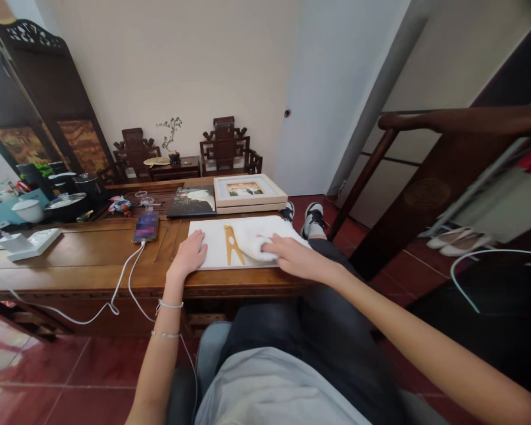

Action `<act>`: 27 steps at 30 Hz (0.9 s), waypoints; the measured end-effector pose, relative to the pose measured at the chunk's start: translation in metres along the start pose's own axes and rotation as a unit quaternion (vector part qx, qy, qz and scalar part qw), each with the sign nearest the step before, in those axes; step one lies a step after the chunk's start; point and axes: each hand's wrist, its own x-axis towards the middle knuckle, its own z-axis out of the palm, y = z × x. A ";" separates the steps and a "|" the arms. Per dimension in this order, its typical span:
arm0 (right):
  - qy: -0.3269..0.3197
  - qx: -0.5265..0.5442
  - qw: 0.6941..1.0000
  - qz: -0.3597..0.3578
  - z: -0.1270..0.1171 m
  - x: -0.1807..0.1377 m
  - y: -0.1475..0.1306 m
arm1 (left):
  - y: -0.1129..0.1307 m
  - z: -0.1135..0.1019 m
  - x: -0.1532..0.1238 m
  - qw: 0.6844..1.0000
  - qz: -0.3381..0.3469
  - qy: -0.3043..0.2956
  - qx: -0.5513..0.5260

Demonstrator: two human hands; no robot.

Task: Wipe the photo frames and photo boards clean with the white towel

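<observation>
A white board [212, 243] lies flat at the table's front edge. On it is a flat gold piece [228, 247] shaped like a letter, perhaps an A or R; part of it may be covered. My left hand [190, 254] rests on the board's left edge, fingers stretched out. A soft, crumpled white cloth [253, 241] spreads over the board's right half. My right hand [287, 254] grips that cloth with curled fingers, just right of the gold piece. Whether it is cloth or soft tissue is hard to make out.
Behind the board, stacked pale picture frames [272, 195] and a dark photo panel [192, 202] lie on the wooden table [101, 251]. A phone [145, 227] on a white cable and a power strip [38, 243] sit left. A wooden chair [389, 171] stands right.
</observation>
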 end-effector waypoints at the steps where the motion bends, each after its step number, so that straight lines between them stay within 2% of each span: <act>1: -0.010 0.018 1.000 -0.011 -0.003 -0.016 -0.006 | 0.001 0.000 -0.001 1.000 -0.001 0.003 0.000; 4: -0.036 0.063 0.997 -0.023 -0.012 -0.051 -0.015 | 0.001 0.000 -0.002 1.000 -0.005 0.008 0.004; 7: -0.046 0.085 0.995 -0.024 -0.013 -0.053 -0.006 | 0.002 0.000 -0.002 1.000 -0.008 -0.001 0.008; 10: -0.022 0.075 0.996 -0.033 -0.007 -0.020 0.013 | 0.002 -0.001 -0.002 1.000 -0.010 -0.005 0.005; 14: 0.018 0.028 0.999 0.005 0.004 0.046 0.031 | 0.003 -0.002 -0.001 1.000 -0.017 -0.011 0.011; 17: 0.023 0.010 0.999 0.042 0.010 0.081 0.031 | 0.002 -0.002 0.001 0.999 -0.013 -0.024 0.019; 19: 0.020 0.003 0.998 0.060 0.013 0.087 0.023 | 0.000 -0.001 0.002 0.999 -0.006 -0.026 0.018; 22: -0.001 0.004 0.998 0.070 0.015 0.067 0.000 | -0.003 0.002 0.005 1.000 0.008 -0.023 0.009; 27: -0.061 0.039 0.997 0.005 -0.003 -0.007 -0.036 | -0.006 0.006 0.005 1.000 0.014 -0.018 0.003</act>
